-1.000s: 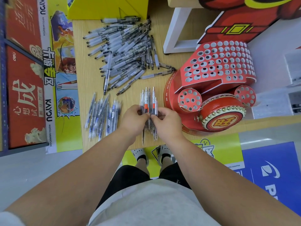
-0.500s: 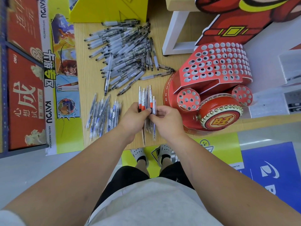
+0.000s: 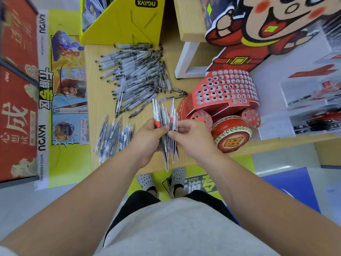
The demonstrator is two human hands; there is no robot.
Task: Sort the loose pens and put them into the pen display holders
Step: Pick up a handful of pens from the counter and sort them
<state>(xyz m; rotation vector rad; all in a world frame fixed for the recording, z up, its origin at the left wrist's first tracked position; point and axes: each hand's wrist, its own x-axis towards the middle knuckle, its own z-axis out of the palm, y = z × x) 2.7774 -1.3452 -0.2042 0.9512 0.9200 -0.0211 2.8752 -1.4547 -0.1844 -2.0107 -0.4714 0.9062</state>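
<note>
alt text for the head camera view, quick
A person's left hand and right hand hold a bundle of pens above a wooden table. A big pile of loose pens lies beyond, a smaller blue group on the left, a red perforated display holder on the right.

The left grip (image 3: 147, 139) and right grip (image 3: 191, 137) hide the middle of the bundle of clear, red-labelled plastic pens (image 3: 156, 115). The top edge cuts off the yellow cardboard box (image 3: 125, 24) and the red cartoon cardboard figure (image 3: 258, 34). The clear plastic trays (image 3: 313, 93) at the right are blurred, their contents unreadable.
</note>
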